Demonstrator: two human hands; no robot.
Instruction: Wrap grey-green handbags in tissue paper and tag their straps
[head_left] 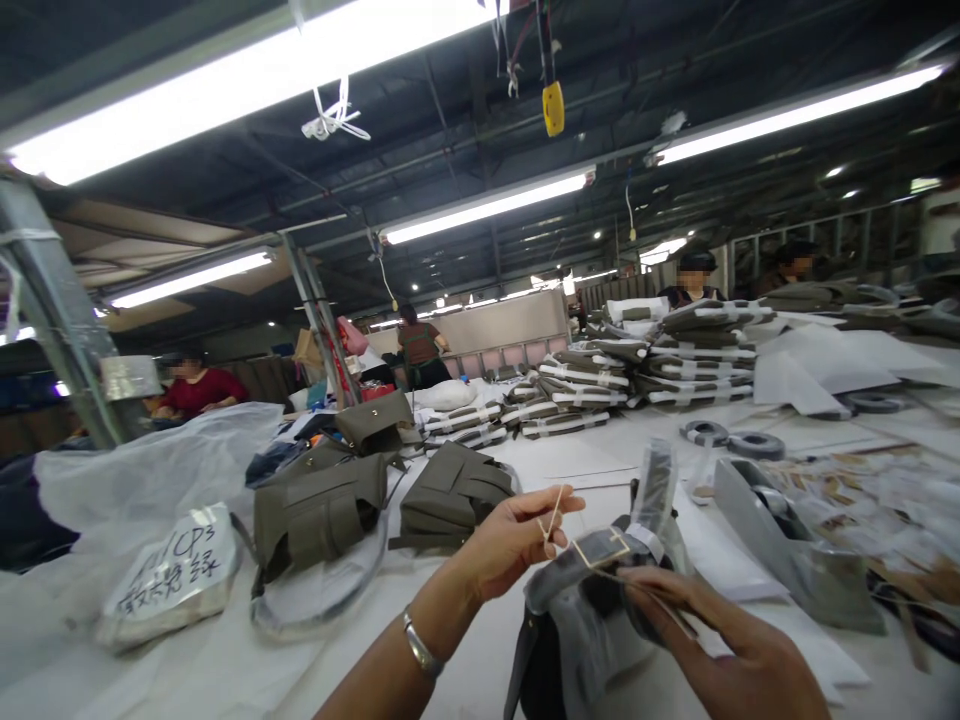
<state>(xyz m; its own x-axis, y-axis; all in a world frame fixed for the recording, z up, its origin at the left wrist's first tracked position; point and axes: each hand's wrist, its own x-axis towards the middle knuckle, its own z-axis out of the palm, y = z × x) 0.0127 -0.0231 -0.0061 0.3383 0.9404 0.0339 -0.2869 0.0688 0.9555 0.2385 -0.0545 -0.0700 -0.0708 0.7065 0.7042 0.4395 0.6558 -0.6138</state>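
Note:
My left hand (pixel 506 545), a silver bangle on its wrist, pinches a thin pale cord (pixel 553 515) between thumb and fingers. The cord stands up in a loop just left of a gold-coloured buckle (pixel 624 545). This buckle sits on the strap of a dark bag (pixel 541 655), which is partly wrapped in clear plastic. My right hand (pixel 731 640) is closed at the strap's right side, gripping what looks like a thin brown tag (pixel 671 608). Its fingers hide most of that piece. Behind the buckle a clear plastic-wrapped strip (pixel 656 485) stands up.
Two olive bags (pixel 454 490) (pixel 319 510) lie to the left, near a white bag (pixel 172 580) with handwriting. Wrapped goods (pixel 701 355) are stacked at the back. A tape dispenser (pixel 772 530) and small bagged pieces (pixel 877 510) lie right. Several people work farther off.

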